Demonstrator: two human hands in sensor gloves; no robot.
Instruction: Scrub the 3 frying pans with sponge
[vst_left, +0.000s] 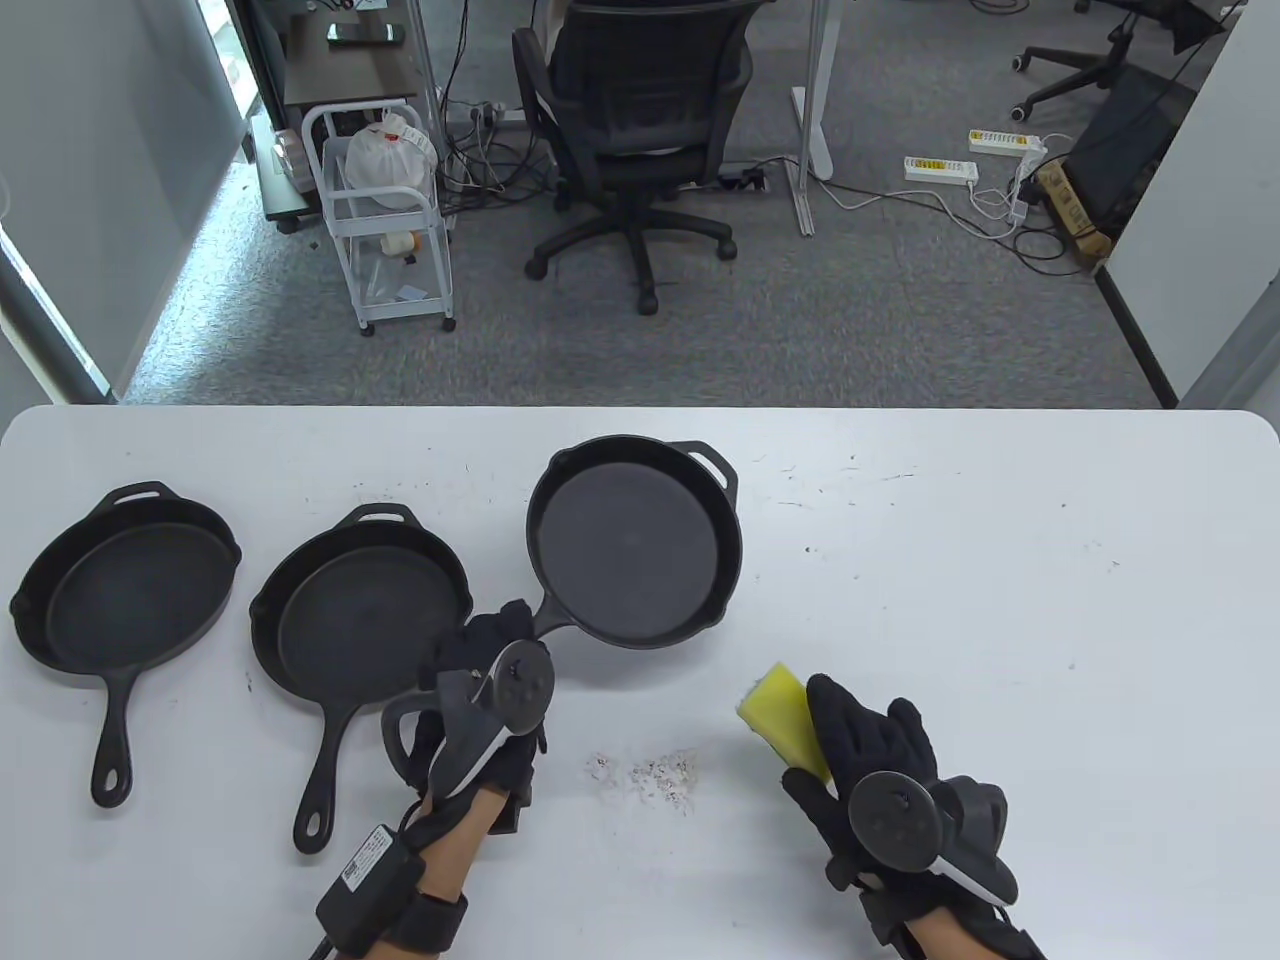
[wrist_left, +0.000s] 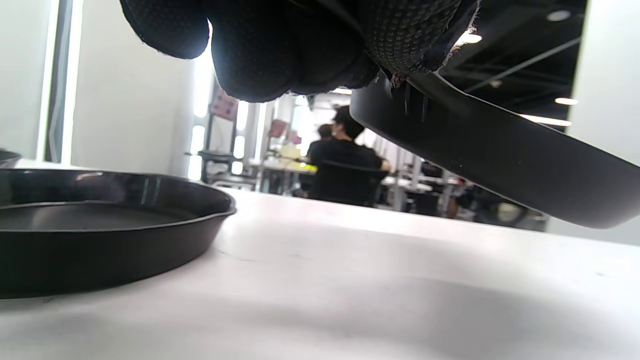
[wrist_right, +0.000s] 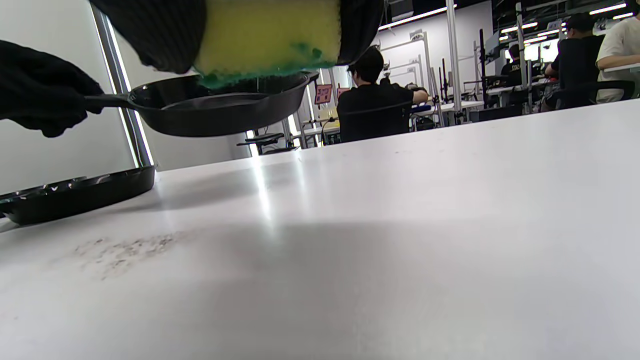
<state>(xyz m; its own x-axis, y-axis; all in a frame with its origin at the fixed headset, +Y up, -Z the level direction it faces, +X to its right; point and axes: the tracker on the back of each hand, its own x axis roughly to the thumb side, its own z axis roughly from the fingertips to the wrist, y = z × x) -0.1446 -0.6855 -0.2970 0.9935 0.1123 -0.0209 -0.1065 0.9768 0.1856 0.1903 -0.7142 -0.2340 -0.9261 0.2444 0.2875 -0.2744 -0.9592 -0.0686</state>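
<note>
Three black cast-iron frying pans show in the table view. The left pan and the middle pan lie flat on the white table. My left hand grips the handle of the third pan and holds it lifted off the table, as the right wrist view shows. In the left wrist view that raised pan hangs above the table beside the middle pan. My right hand holds a yellow sponge with a green scrub side, to the right of the lifted pan.
A patch of dark crumbs lies on the table between my hands. Beyond the table's far edge stand an office chair and a white wire cart. People sit at desks in the background.
</note>
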